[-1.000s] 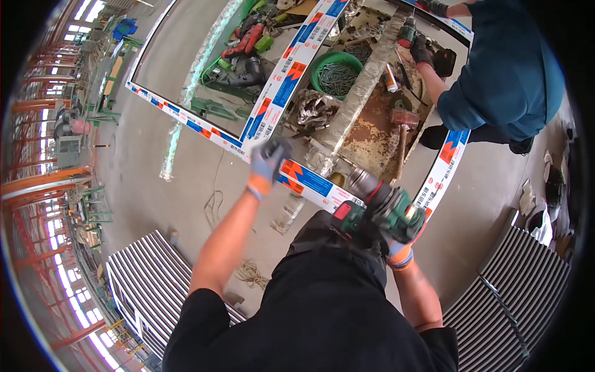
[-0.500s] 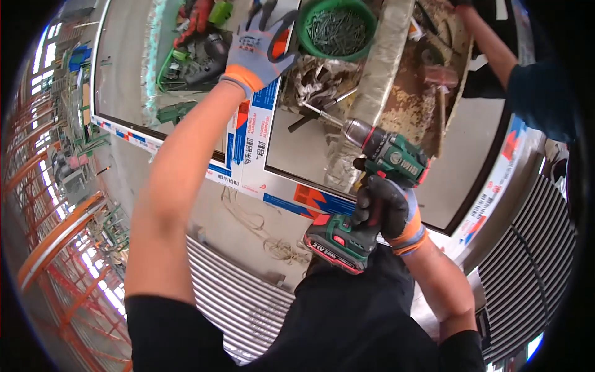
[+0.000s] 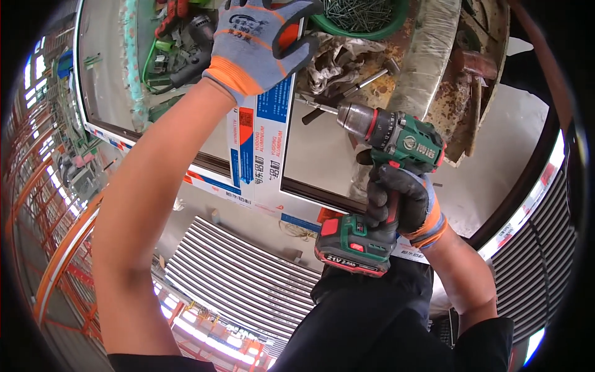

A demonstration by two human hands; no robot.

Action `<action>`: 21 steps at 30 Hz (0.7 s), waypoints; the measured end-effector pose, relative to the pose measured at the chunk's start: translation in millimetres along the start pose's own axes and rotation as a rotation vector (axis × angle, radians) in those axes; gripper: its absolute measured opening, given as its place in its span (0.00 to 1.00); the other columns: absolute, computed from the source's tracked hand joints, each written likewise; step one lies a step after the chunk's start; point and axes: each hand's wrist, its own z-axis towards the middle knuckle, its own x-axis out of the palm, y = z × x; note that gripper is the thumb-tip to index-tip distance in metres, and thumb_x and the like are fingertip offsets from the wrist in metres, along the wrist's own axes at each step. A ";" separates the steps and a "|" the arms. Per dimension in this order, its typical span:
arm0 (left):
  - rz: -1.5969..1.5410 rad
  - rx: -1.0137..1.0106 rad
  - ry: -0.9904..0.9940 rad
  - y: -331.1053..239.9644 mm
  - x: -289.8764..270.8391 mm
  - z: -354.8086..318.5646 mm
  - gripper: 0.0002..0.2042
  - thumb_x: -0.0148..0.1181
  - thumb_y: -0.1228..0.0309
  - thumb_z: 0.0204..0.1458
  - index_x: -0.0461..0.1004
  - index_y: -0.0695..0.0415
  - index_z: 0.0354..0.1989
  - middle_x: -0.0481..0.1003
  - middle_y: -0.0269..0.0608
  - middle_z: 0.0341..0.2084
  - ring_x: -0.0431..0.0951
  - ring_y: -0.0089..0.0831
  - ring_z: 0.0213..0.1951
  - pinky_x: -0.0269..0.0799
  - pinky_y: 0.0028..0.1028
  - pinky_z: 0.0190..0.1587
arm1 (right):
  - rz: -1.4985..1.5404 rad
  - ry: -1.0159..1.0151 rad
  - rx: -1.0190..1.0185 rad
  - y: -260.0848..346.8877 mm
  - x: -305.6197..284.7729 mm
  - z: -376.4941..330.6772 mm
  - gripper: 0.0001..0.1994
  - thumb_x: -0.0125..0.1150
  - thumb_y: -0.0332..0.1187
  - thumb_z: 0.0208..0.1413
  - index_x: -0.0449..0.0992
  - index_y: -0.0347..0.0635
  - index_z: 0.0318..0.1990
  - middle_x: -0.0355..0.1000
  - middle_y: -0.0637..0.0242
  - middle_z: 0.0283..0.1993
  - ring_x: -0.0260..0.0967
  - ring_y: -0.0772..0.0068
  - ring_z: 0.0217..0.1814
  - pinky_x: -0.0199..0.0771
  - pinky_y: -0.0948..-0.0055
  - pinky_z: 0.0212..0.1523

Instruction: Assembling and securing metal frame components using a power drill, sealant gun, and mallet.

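My right hand [image 3: 403, 201], in a grey and black glove with an orange cuff, is wrapped round the handle of a green and black cordless drill [image 3: 418, 146]. The drill lies sideways, its bit [image 3: 316, 105] pointing left toward the frame's middle bar. Below the handle sits its battery pack [image 3: 353, 248]. My left hand [image 3: 257, 43], gloved alike, has its thumb and fingers apart over the film-covered aluminium frame [image 3: 266, 146]; some fingertips reach the picture's top edge. Whether it presses on the bar I cannot tell.
A green bowl [image 3: 396, 25] of screws stands at the far side, beside a hammer [image 3: 365, 80] and crumpled wrapping [image 3: 328, 65]. Further right are a plastic-wrapped bar [image 3: 427, 56] and a rusty tray [image 3: 455, 99]. Power tools [image 3: 192, 49] lie at left; ribbed metal [image 3: 242, 266] is nearest me.
The view has shifted and come closer to the frame. The drill's bit now sits nearer the middle bar. The other person's arm at the upper right no longer shows clearly.
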 end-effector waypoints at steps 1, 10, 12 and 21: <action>-0.265 0.109 -0.193 8.5 13.4 -2.5 0.26 0.65 0.63 0.36 0.75 0.46 0.50 0.56 0.55 0.65 0.53 0.60 0.65 0.53 0.51 0.64 | 0.012 0.005 0.019 0.0 1.7 1.2 0.20 0.56 0.36 0.58 0.66 0.40 0.56 0.65 0.66 0.22 0.62 0.71 0.18 0.68 0.67 0.23; -0.312 0.150 -0.211 2.5 12.8 4.0 0.26 0.64 0.62 0.36 0.75 0.47 0.50 0.55 0.57 0.65 0.52 0.61 0.66 0.52 0.52 0.65 | 0.037 0.047 0.036 8.7 -10.8 17.0 0.13 0.58 0.35 0.56 0.70 0.41 0.46 0.65 0.68 0.20 0.61 0.72 0.16 0.66 0.71 0.19; -0.043 0.025 0.010 16.5 7.5 3.9 0.26 0.64 0.62 0.37 0.75 0.47 0.50 0.55 0.58 0.65 0.52 0.62 0.66 0.52 0.52 0.65 | 0.030 0.022 0.076 17.0 1.6 14.0 0.12 0.59 0.35 0.55 0.70 0.41 0.45 0.65 0.68 0.20 0.62 0.72 0.17 0.65 0.72 0.18; 0.031 0.041 0.187 29.0 0.6 -2.1 0.29 0.65 0.51 0.42 0.71 0.34 0.57 0.56 0.48 0.66 0.56 0.51 0.65 0.59 0.49 0.61 | 0.069 -0.114 0.148 1.9 1.7 10.9 0.08 0.58 0.30 0.54 0.72 0.36 0.39 0.66 0.64 0.20 0.66 0.71 0.18 0.70 0.74 0.19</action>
